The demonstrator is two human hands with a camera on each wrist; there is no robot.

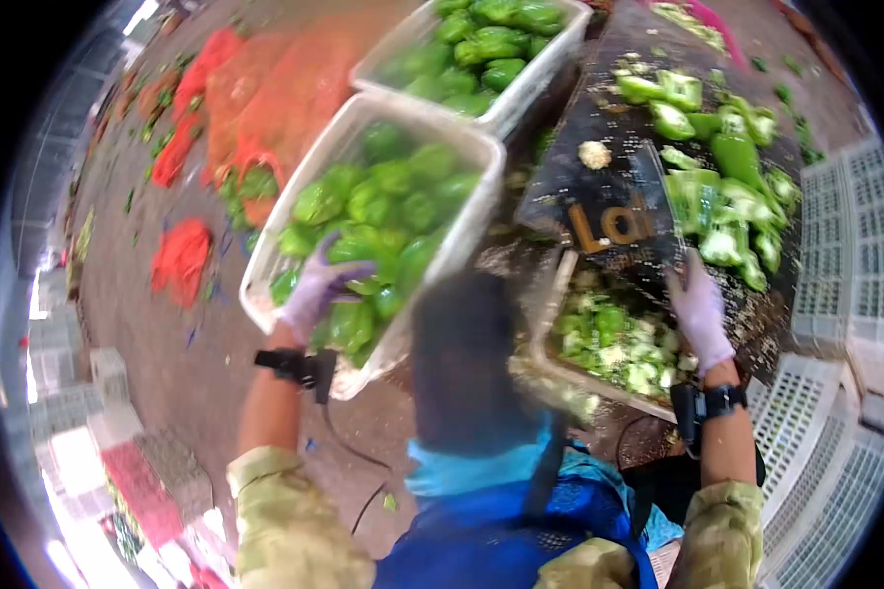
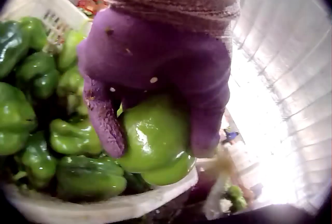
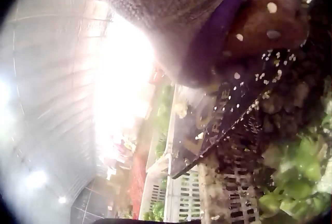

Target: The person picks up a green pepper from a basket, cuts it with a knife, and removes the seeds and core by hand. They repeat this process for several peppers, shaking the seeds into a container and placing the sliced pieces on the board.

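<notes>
Gloved in purple, my left hand reaches into a white crate of whole green bell peppers. In the left wrist view its fingers and thumb grip one glossy green bell pepper from above, near the crate's rim. My right hand, also gloved, holds a knife with a broad blade over a dark board with gold lettering. Halved, opened green peppers lie to the right of the blade. The right wrist view shows pale seeds on the hand and board; the knife is hidden there.
Behind the first crate stands a second white crate of peppers. A bin below the board's near edge holds chopped pepper pieces and cores. White plastic crates stand on the right. Orange-red mesh sacks lie on the floor at left.
</notes>
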